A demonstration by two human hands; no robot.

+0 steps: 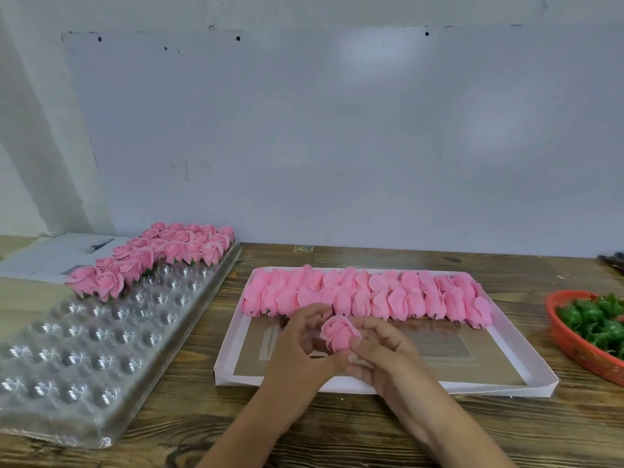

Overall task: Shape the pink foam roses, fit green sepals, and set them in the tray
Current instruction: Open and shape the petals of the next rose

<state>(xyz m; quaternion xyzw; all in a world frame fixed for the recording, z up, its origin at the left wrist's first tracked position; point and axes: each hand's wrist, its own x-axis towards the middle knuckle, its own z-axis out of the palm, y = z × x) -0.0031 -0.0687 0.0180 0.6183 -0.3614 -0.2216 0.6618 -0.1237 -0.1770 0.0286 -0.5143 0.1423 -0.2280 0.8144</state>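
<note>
Two hands are working one pink foam rose [339,333] above the near half of the flat pink box [439,386] at the middle of the desk [337,430]: the left hand [300,346] is curling its fingers round the bloom's left side while the right hand [381,352] is pinching its lower right, likely so the petals can be teased open. Roughly two dozen unshaped buds [368,295] are lying in two rows along the box's far edge, close for picking. About twenty finished roses [152,258] are filling the far end of the clear blister tray [84,349] at the desk's left edge. One red basket of green sepals [594,319] is waiting at the right edge.
</note>
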